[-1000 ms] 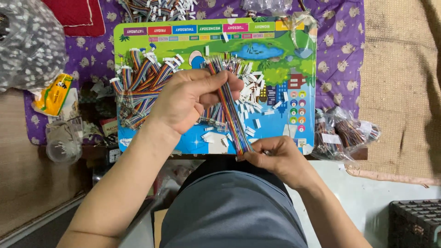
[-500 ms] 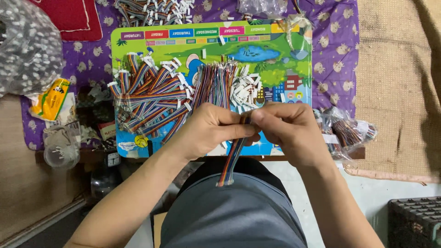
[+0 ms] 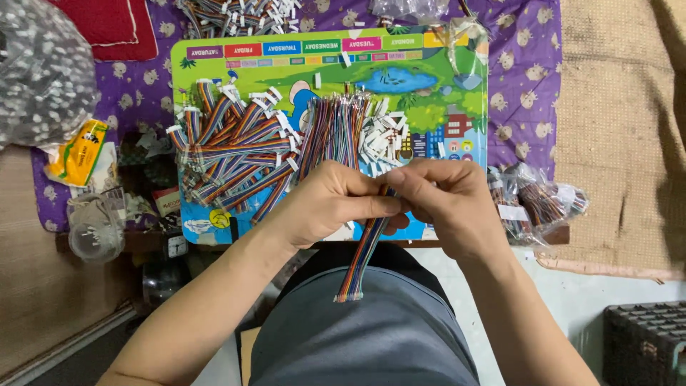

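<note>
Two bare hands meet over the near edge of a colourful picture board (image 3: 457, 107), pinching one flat rainbow ribbon cable (image 3: 364, 250) between them. Far to the left of the board sits a clear plastic bag of small white parts (image 3: 43, 78), and nearer to it a small clear cup (image 3: 93, 229). On the board's left half lies a heap of ribbon cables with white connectors (image 3: 229, 154); beside that, at the board's middle, a longer bundle of loose cables (image 3: 332, 129). The left hand (image 3: 321, 204) is closed around the cable, the right hand (image 3: 446, 204) is closed on it from the other side, fingertips touching; the cable's free end dangles below the board over the person's grey-clad lap.

Risk, as it looks from here: the loose tail could slip through the pinch and drop to the floor, or an elbow swing could sweep the heap off the board's left edge (the pile sits close to it). To the right of the board, bagged cables (image 3: 536, 200) overhang the table's near edge and look easy to knock. Open room appears mostly below the board, above the lap; a dark crate (image 3: 643, 343) stands well off toward the lower right.
</note>
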